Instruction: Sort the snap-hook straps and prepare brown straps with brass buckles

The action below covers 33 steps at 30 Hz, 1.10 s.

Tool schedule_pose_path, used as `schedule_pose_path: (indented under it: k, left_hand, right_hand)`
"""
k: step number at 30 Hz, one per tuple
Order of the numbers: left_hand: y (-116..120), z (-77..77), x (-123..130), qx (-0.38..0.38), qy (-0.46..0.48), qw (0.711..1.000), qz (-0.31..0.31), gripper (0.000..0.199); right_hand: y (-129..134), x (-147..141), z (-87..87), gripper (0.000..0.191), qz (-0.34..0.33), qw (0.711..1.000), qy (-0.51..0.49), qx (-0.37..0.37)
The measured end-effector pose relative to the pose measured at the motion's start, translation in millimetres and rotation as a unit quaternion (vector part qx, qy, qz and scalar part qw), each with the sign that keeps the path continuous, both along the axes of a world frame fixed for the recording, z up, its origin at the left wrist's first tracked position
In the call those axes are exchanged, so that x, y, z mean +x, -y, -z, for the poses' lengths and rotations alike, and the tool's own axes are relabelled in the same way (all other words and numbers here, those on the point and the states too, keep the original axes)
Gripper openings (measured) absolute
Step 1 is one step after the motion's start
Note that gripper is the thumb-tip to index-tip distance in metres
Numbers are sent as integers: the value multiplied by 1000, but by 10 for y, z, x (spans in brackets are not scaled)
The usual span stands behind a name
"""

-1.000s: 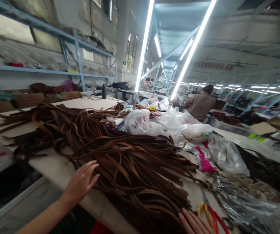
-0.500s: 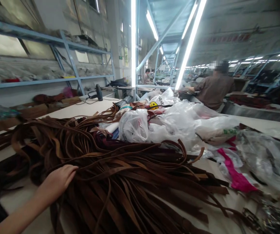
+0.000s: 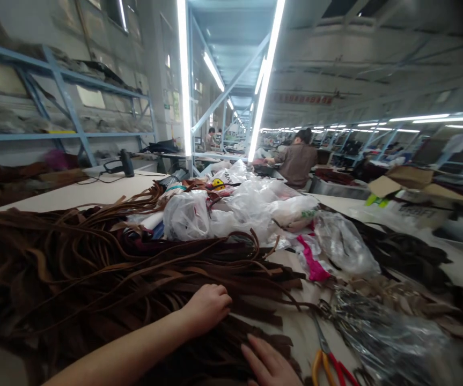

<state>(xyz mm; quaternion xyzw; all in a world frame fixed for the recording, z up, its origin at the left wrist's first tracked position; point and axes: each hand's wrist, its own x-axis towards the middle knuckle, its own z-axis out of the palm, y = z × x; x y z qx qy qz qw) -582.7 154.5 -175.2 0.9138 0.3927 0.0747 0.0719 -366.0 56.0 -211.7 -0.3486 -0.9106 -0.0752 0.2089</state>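
Observation:
A big heap of brown leather straps [image 3: 106, 273] spreads over the table in front of me. My left hand [image 3: 209, 306] rests in the straps near their right-hand ends, its fingers curled round some of them; the fingertips are hidden. Low in the view, my right hand [image 3: 271, 364] lies with fingers stretched out over the strap ends, and part of it is cut off by the bottom edge. Just right of it are scissors [image 3: 328, 356] with one orange and one red handle.
Behind the straps lie white plastic bags [image 3: 251, 203] and a magenta strip [image 3: 314, 260]. A clear bag of metal parts [image 3: 376, 321] lies to the right, near dark straps [image 3: 408, 249]. A cardboard box [image 3: 408, 182] and a seated person [image 3: 298, 161] are farther back.
My view has turned right. The left hand has moved rightward across the straps to their ends. My right hand has come into view, as have the scissors and the cardboard box.

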Motion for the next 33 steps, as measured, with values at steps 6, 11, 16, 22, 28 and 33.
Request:
schedule_pose_path:
  k: [6,11,16,22,28,33]
  left_hand:
    - [113,292,93,-37,-35,999,-18,31]
    - [276,304,-102,-62,-64,996,-10,35]
    - [300,207,-23,-114,-57,991,-28,31]
    - [239,208,327,-164,17,986,-21,22]
    - [311,215,300,-229,0,973,22,21]
    - [91,116,456,-182,-37,983,-7,30]
  right_hand:
    - [162,-202,-407,34,249,941,-44,-223]
    - [347,-322,-402,27,209,935,-70,-276]
    - [388,-296,-421,33,220,931,-87,-278]
    - [528,-274,-315,40,165,966,-146,-139]
    - [754,376,-386,35,191,968,-132,-93]
    - [743,918,-488,25,389,892,-182,-143]
